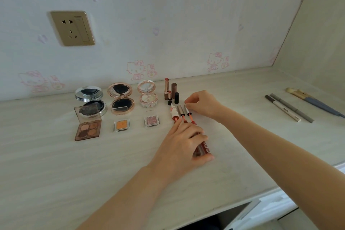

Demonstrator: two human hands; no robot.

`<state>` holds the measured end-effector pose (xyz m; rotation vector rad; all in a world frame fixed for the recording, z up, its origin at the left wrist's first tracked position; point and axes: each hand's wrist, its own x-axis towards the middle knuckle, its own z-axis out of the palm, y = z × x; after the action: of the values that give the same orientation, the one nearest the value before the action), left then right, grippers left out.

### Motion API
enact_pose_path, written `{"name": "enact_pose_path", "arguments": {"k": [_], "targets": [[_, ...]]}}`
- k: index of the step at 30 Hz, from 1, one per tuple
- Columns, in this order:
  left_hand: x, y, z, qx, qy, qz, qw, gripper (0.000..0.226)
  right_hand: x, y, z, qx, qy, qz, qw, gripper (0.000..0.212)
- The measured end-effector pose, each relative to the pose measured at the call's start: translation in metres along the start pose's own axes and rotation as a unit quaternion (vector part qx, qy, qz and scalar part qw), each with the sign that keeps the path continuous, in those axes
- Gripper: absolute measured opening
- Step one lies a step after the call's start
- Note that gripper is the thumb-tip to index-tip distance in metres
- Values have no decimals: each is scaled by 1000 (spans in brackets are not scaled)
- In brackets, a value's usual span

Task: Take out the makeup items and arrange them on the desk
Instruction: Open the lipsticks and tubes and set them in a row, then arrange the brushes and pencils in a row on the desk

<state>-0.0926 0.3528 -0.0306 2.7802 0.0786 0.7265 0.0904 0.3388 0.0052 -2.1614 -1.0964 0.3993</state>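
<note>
Pale wood-grain desk (56, 164) running along wallpapered wall with gold socket plate (72, 28). Far left: three round compacts lying open, silver (90, 99), rose-gold (121, 99), floral pink (148, 95). Nearer: brown four-pan eyeshadow palette (87, 127), orange single pan (121, 125), pink glitter pan (152, 121). Uncapped lipsticks (170, 90) standing behind three lip-gloss wands (182, 113) lying side by side. Left hand (183, 142) gripping dark red gloss tubes (204, 147); right hand (202, 103) pinching rightmost wand's cap. Far right: two grey pencils (288, 108), blue-handled brushes (313, 101).
</note>
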Motion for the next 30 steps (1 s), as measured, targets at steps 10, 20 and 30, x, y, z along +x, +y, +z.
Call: {"name": "enact_pose_path", "arguments": {"k": [10, 20, 30], "targets": [[0, 0, 2, -7, -2, 2, 1000, 52, -35, 27, -17, -77, 67, -46, 994, 29], [27, 8, -4, -18, -5, 12, 1000, 47, -117, 70, -52, -175, 116, -65, 976, 29], [114, 35, 46, -35, -84, 31, 995, 32, -155, 132, -98, -189, 160, -15, 969, 27]]}}
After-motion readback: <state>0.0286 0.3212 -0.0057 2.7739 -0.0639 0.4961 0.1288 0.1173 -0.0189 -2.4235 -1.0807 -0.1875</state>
